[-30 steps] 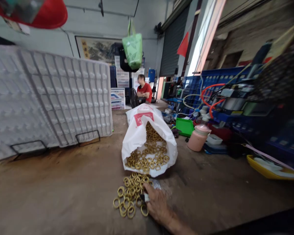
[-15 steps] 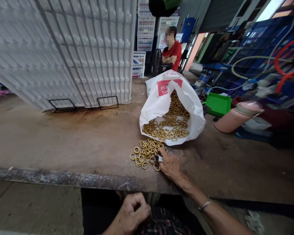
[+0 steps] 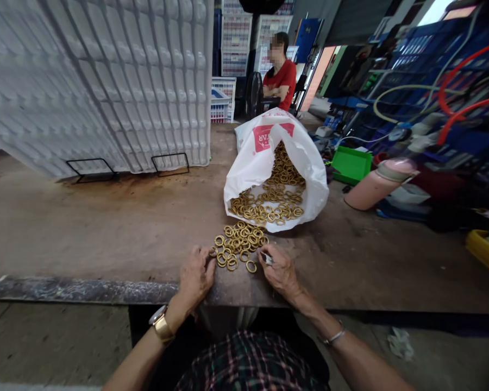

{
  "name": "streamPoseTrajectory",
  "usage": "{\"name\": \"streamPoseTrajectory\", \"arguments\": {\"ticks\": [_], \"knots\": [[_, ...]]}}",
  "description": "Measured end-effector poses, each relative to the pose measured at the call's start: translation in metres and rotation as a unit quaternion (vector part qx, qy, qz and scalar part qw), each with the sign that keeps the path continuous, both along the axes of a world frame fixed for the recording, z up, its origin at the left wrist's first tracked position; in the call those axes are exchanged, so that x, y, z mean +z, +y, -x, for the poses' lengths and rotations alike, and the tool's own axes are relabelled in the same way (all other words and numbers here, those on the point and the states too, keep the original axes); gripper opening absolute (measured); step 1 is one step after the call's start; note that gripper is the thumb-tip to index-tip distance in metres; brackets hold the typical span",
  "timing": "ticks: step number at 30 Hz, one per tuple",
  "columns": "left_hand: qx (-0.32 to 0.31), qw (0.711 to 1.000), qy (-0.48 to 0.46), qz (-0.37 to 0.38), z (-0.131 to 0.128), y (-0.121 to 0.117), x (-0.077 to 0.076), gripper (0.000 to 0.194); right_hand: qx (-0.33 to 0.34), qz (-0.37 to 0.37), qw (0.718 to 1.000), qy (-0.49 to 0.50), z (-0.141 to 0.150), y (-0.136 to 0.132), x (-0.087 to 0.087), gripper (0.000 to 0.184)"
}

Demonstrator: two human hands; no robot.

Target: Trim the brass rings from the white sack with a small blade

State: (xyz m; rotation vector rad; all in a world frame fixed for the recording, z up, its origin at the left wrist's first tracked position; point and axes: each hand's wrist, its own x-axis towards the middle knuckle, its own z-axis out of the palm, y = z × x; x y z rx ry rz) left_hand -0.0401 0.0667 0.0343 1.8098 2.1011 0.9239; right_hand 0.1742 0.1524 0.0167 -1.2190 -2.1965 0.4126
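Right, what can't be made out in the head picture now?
How far the rings fill the white bag: head view, its upper side hides the inside.
Whether the left hand grips a ring: head view, its fingers hide it.
Watch: head view, dial too small to read.
Yellow tray: head view, cut by right edge.

"What's everything sitting on?"
"A brown table (image 3: 106, 228), its front edge scuffed at lower left."
"And on it?"
"Loose brass-coloured rings (image 3: 241, 239) at centre, just before a white bag's (image 3: 244, 171) open mouth. Upper left, white moulded panels (image 3: 167, 81) with black wire frames (image 3: 170, 156) at their foot, near a rusty stain (image 3: 134, 181)."
"Right side?"
"Green tray (image 3: 351, 164), pink bottle (image 3: 367, 188); far right, a yellow tray (image 3: 484, 251)."
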Motion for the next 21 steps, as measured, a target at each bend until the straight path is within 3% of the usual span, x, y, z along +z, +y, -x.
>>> {"name": "streamPoseTrajectory", "arguments": {"ticks": [4, 8, 11, 15, 21], "knots": [[0.011, 1.0, -0.007, 0.016, 0.002, 0.004, 0.001, 0.018, 0.021, -0.01, 0.993, -0.115, -0.003, -0.019, 0.005, 0.024], [0.033, 0.994, -0.104, -0.021, -0.002, -0.002, 0.003, 0.018, -0.003, 0.018, 0.984, -0.176, 0.002, -0.026, 0.012, 0.028], [0.049, 0.977, -0.206, -0.028, -0.019, -0.017, 0.006, 0.018, 0.001, 0.042, 0.981, -0.192, 0.004, -0.026, 0.016, 0.023], [0.032, 0.95, -0.307, 0.032, -0.05, -0.037, 0.008, 0.018, -0.001, 0.053, 0.98, -0.19, 0.004, -0.025, 0.017, 0.017], [0.005, 0.939, -0.342, 0.037, -0.063, -0.039, 0.008, 0.018, -0.011, 0.064, 0.981, -0.182, 0.002, -0.025, 0.017, 0.015]]}}
